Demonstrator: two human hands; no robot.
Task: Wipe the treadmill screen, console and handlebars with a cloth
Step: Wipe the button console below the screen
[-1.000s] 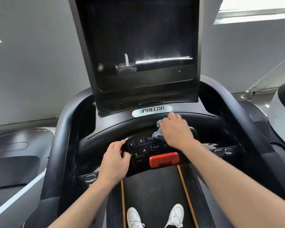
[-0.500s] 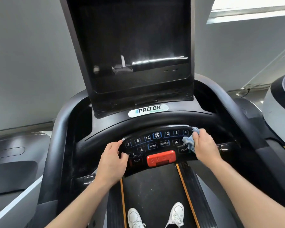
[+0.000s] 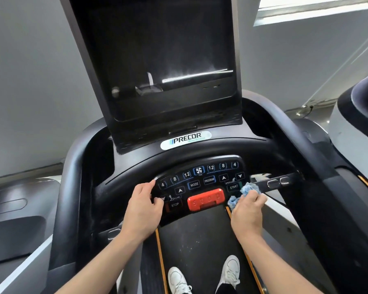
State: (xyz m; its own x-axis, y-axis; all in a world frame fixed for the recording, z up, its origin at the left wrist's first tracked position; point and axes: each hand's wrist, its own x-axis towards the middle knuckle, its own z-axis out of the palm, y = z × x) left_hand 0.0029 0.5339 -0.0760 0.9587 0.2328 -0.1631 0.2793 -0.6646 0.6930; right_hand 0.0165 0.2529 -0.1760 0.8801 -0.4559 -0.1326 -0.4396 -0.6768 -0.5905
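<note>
Cloth (image 3: 243, 193), blue and bunched in the right hand (image 3: 248, 211), presses the button console's (image 3: 200, 181) lower right corner; left hand (image 3: 143, 211) grips its left edge. Console wiping seems underway; handlebars (image 3: 276, 183) likely follow.

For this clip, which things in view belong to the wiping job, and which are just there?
Job:
blue cloth, in the right hand
keypad console, gripped by the left hand
dark screen
handlebars

Just there:
neighbouring machine
white shoes
walking belt
</note>
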